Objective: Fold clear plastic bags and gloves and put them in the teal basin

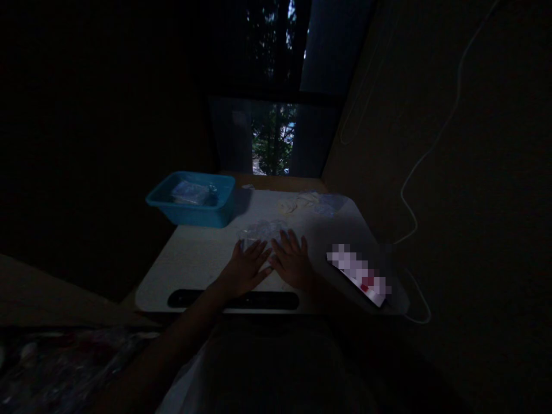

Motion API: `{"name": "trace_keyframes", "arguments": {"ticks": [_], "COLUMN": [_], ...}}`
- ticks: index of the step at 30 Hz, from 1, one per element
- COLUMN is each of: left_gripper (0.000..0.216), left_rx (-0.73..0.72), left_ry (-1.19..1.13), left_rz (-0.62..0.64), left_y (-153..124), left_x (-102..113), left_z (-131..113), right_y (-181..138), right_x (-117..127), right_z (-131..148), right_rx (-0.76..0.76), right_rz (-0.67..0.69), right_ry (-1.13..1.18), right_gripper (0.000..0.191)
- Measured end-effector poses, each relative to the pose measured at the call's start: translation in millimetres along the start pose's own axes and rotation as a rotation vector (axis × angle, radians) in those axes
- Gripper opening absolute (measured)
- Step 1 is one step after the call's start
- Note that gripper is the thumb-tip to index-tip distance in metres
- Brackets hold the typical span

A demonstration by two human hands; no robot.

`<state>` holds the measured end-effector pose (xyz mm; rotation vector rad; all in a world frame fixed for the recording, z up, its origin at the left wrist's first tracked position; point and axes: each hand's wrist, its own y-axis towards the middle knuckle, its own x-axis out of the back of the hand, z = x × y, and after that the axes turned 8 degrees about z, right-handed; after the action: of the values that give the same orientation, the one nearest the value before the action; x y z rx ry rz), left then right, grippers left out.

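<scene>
- A crumpled see-through plastic sheet or bag [261, 229] lay mid-bench, at and just beyond the fingertips; the dimness hid which of the two it was.
- It looked light, limp and slippery, likely to slide, cling or crease; a loose fold at its far or left edge seemed the best place to pinch, with gentle pressure in case it was thin.
- The left hand [248, 268] was palm down, fingers spread over its near edge, gripping nothing that showed.
- The right hand [294, 263] was likewise flat and spread, close beside the left, with nothing seen in its grasp; how firmly either pressed, I couldn't tell.
- The bench [181, 261] had rounded corners and a dark slot [194, 298] along its near edge, partly beneath the left forearm.
- The broadest room for sliding sideways was to the left, below a blue tub [223, 215] holding a wrapped packet [190, 193] and set at the far left edge.
- Rightward, a phone-like device [357, 277] lay slanted near the edge, limiting reach, with a white cable [416, 221] beyond.
- Pale crumpled pieces [288, 204] and more plastic [330, 205] lay toward the far edge, before a window [272, 138].
</scene>
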<state>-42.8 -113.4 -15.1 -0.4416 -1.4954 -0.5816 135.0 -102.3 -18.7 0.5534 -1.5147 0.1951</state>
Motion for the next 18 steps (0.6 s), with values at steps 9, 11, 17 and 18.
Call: {"name": "trace_keyframes", "arguments": {"ticks": [9,11,17,18], "left_gripper": [0.049,0.048,0.049,0.049], "left_rx": [0.074,0.070,0.071,0.069], "left_ry": [0.037,0.027,0.024,0.025], "left_rz": [-0.056,-0.064,-0.052,-0.046], "left_y": [-2,-2,-2,-2], "left_x": [0,-1,2,2], "left_z": [-1,-1,-2,-2], "right_y": [-9,-7,6,8], "right_x": [-9,-9,2,2], "right_z": [-18,-17,-7,-5], "right_rx": [-0.146,-0.174,-0.006,0.020], "right_rz": [-0.044,-0.060,-0.028,-0.021], "right_ry": [-0.021,-0.018,0.002,0.003], "right_gripper": [0.053,0.055,0.045,0.044]}}
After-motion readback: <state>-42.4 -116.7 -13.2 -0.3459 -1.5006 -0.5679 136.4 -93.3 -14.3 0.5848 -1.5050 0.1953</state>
